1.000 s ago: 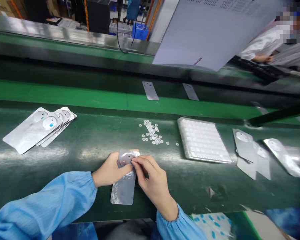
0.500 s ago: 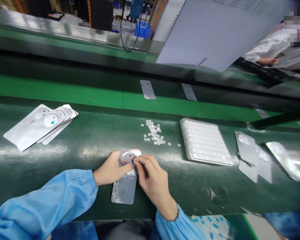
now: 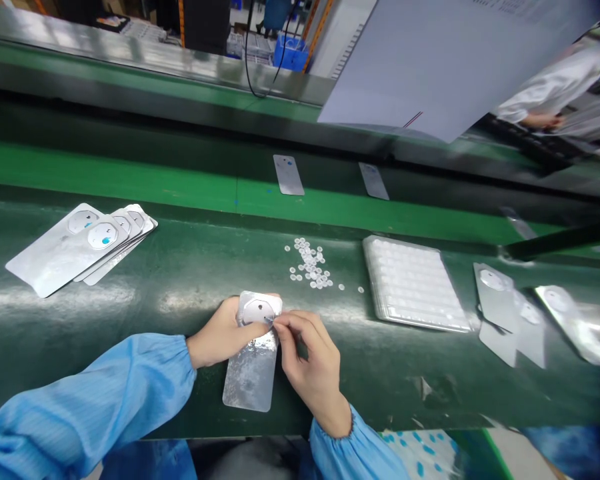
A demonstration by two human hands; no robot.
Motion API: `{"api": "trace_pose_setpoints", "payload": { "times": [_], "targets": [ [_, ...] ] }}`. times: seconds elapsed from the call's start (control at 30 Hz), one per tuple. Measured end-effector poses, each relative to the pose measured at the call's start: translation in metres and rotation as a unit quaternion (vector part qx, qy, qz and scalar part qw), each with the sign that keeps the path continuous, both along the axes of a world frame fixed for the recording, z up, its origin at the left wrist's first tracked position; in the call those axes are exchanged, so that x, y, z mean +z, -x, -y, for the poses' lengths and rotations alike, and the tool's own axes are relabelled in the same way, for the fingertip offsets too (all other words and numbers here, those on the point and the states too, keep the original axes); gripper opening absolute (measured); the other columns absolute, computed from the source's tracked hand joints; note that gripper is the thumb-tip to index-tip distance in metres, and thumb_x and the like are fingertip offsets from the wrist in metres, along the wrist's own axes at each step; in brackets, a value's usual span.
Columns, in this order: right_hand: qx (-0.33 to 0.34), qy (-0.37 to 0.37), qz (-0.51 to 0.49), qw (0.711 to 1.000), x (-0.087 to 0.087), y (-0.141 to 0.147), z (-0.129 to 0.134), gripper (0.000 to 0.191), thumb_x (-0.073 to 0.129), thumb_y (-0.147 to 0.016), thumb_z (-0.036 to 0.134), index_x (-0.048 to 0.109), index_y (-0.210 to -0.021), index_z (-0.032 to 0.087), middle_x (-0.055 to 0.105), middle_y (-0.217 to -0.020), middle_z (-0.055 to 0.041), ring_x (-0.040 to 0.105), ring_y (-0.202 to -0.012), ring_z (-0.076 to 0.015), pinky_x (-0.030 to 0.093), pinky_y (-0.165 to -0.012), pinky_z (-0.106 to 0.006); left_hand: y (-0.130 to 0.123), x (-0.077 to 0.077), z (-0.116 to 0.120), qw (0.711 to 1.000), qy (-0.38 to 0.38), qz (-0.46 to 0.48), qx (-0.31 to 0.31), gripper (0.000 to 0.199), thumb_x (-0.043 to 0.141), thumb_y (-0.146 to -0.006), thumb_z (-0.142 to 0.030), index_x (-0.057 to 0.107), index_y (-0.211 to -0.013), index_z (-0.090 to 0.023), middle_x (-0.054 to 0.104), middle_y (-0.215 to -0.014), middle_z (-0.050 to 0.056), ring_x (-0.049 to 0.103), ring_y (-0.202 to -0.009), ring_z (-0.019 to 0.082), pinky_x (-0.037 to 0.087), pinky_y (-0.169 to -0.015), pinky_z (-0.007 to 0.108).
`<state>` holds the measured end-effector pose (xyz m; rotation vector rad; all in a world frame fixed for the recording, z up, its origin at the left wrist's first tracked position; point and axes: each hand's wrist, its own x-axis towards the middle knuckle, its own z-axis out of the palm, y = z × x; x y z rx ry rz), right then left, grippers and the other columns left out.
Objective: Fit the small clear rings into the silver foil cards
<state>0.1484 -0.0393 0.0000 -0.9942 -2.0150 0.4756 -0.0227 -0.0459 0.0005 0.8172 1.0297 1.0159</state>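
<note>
View: head, the only one.
Hands in work: two, both bare, in blue sleeves.
Left hand (image 3: 225, 337): gripping the upper end of one silver plate (image 3: 250, 377), thumb across its front, fingers behind.
Right hand (image 3: 313, 363): closed in a pinch, thumb and forefinger together at the plate's upper right edge; whatever lies between the tips is too small to tell.
Held plate: one, at the near side of the green worktop (image 3: 180, 267), long side running toward the person; a pale label with a small dark hole is at its upper end.
Left pile (image 3: 55, 257): at least four similar plates, fanned and overlapping, a label showing on each of four; blue marks on two labels.
Small clear discs (image 3: 310, 260): several dozen, too crowded for an exact count, loosely heaped beyond the hands; two lie apart on the right side, one on the left.
White tray (image 3: 413, 280): one visible from above, right of the discs, with rows of pale cells.
Right group (image 3: 495, 297): three overlapping plates, with one shinier plate (image 3: 570, 323) just beside them.
Green strip (image 3: 205, 190): two plates clearly seen, well apart, beyond the worktop; a blurred pale piece farther right.
Hanging sheet (image 3: 410, 67): one, above the strip.
Other person: one white sleeve (image 3: 565, 80) and a hand, upper right, blurred.
</note>
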Motion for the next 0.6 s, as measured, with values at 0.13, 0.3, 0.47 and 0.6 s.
{"api": "trace_pose_setpoints", "payload": {
  "times": [0.13, 0.3, 0.47, 0.6],
  "targets": [
    [-0.02, 0.04, -0.063, 0.997, -0.001, -0.002, 0.004, 0.013, 0.058, -0.097, 0.011, 0.066, -0.096, 0.022, 0.067, -0.089, -0.0049, 0.067, -0.082, -0.0183, 0.058, -0.067, -0.03, 0.0, 0.003, 0.0, 0.997, 0.022, 0.067, 0.009, 0.039, 0.073, -0.072, -0.013, 0.072, -0.111, -0.014, 0.078, -0.098, 0.007, 0.07, -0.101, 0.027, 0.05, -0.091, 0.035],
    [-0.01, -0.166, -0.068, 0.984, -0.009, -0.027, 0.016, 0.023, 0.065, -0.091, 0.009, 0.071, -0.1, 0.029, 0.07, -0.08, -0.0007, 0.069, -0.069, -0.0199, 0.057, -0.059, -0.036, -0.001, 0.006, 0.002, 0.977, 0.093, 0.192, 0.001, 0.058, 0.08, -0.074, -0.017, 0.063, -0.13, -0.015, 0.076, -0.115, 0.015, 0.073, -0.107, 0.034, 0.055, -0.092, 0.045],
    [0.02, -0.316, -0.037, 0.948, 0.004, -0.045, 0.026, 0.019, 0.073, -0.084, 0.006, 0.072, -0.086, 0.025, 0.07, -0.077, -0.0004, 0.067, -0.063, -0.0192, 0.048, -0.048, -0.033, 0.0, 0.01, 0.002, 0.974, 0.118, 0.196, 0.004, 0.055, 0.081, -0.075, -0.015, 0.063, -0.127, -0.014, 0.072, -0.126, 0.019, 0.069, -0.117, 0.038, 0.06, -0.088, 0.045],
    [0.005, -0.329, -0.034, 0.944, 0.018, -0.039, 0.028, 0.02, 0.073, -0.085, 0.006, 0.07, -0.081, 0.025, 0.069, -0.075, 0.0004, 0.066, -0.06, -0.0175, 0.048, -0.046, -0.032, 0.0, 0.012, 0.001, 0.975, 0.117, 0.19, 0.007, 0.053, 0.08, -0.076, -0.013, 0.062, -0.126, -0.013, 0.073, -0.125, 0.019, 0.069, -0.117, 0.037, 0.061, -0.086, 0.044]
  ]
}}
